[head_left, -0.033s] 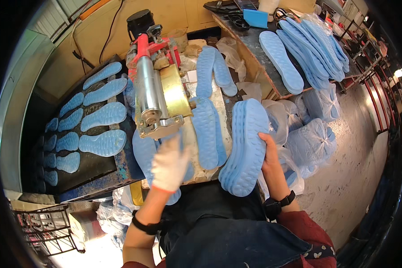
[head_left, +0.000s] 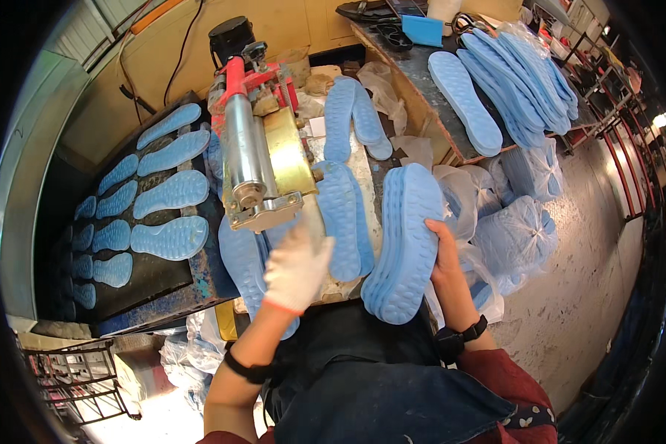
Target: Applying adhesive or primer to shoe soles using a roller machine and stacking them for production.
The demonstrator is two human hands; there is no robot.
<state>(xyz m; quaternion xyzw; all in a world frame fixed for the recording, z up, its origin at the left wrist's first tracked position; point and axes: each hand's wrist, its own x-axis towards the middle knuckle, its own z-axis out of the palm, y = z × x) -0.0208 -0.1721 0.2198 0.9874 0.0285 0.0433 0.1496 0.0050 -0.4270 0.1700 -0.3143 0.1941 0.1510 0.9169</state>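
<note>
My right hand [head_left: 445, 251], bare, is closed on the edge of a stack of blue insoles [head_left: 414, 240] with bumpy faces, held upright above my lap. In a white glove with a red cuff, my left hand [head_left: 296, 270] passes just below the front end of a roller machine [head_left: 248, 148]; its fingers are blurred. Blue insoles [head_left: 238, 255] lie under and beside that hand. Between the machine and the held stack rests another pair of insoles [head_left: 342, 226], partly overlapping. Whether the glove touches any insole cannot be made out.
Several insoles [head_left: 172, 192] lie in rows on a dark belt at left. More insoles [head_left: 514, 81] are heaped on the dark table [head_left: 414, 70] at back right. Plastic-wrapped bundles [head_left: 518, 240] sit on the floor at right. A wire rack [head_left: 74, 381] stands lower left.
My left hand has shifted slightly to the right beneath the machine's front end. My right hand and its stack of insoles stay in nearly the same place.
</note>
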